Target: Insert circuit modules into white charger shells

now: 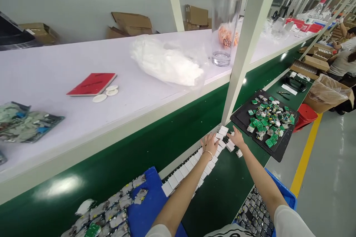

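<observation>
My left hand point(210, 143) rests on a long double row of small white box-shaped pieces point(178, 176), its fingers spread over them. The row runs along the back edge of the green bench, with dark pins showing on its far side. To its right, my right hand point(237, 137) has thumb and forefinger apart, close to the row's far end. A small part between those fingertips is too small to make out. Just below them lies a loose white piece point(230, 146), and a smaller whitish part point(239, 153) sits nearer me.
A black tray point(278, 152) heaped with green circuit boards lies at right. Grey-covered boards point(111, 207) cover part of a blue sheet point(150, 207). A blue crate point(289, 196) stands below the bench edge. The shelf post point(244, 52) rises beyond my hands; a bottle point(225, 26) stands above.
</observation>
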A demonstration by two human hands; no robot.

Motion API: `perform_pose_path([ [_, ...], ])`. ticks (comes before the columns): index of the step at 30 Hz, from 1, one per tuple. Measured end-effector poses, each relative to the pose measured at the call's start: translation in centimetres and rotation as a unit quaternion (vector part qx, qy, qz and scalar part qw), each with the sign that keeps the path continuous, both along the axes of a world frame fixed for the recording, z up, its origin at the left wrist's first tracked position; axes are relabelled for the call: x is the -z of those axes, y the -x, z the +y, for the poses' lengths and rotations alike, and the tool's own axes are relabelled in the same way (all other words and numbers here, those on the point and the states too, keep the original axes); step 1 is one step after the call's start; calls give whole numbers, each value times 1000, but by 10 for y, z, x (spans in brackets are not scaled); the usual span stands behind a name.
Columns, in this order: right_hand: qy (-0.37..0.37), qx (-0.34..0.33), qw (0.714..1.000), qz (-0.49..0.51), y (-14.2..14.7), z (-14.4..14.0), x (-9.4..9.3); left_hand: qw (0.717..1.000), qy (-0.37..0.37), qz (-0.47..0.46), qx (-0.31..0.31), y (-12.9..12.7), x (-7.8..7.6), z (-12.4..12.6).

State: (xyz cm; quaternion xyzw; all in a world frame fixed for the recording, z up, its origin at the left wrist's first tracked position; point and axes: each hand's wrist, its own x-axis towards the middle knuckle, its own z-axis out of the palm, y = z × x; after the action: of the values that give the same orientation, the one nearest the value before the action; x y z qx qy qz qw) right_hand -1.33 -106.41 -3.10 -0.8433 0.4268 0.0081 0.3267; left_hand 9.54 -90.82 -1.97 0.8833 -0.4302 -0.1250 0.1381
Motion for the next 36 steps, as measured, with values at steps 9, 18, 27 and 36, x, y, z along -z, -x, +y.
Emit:
perform_pose_path([
  [9, -24, 24, 997, -75, 44, 23, 19, 997, 1, -51, 58, 43, 7, -4],
  [18, -62, 54, 974, -211, 58, 5, 14, 994, 12, -108, 22, 53, 3, -17],
  [27, 38, 105, 983, -144, 115, 70, 46, 995, 9, -94, -24, 62, 0, -9],
  [36, 99, 43, 973, -205, 141, 166, 74, 993, 9, -95, -66, 64, -2, -31],
])
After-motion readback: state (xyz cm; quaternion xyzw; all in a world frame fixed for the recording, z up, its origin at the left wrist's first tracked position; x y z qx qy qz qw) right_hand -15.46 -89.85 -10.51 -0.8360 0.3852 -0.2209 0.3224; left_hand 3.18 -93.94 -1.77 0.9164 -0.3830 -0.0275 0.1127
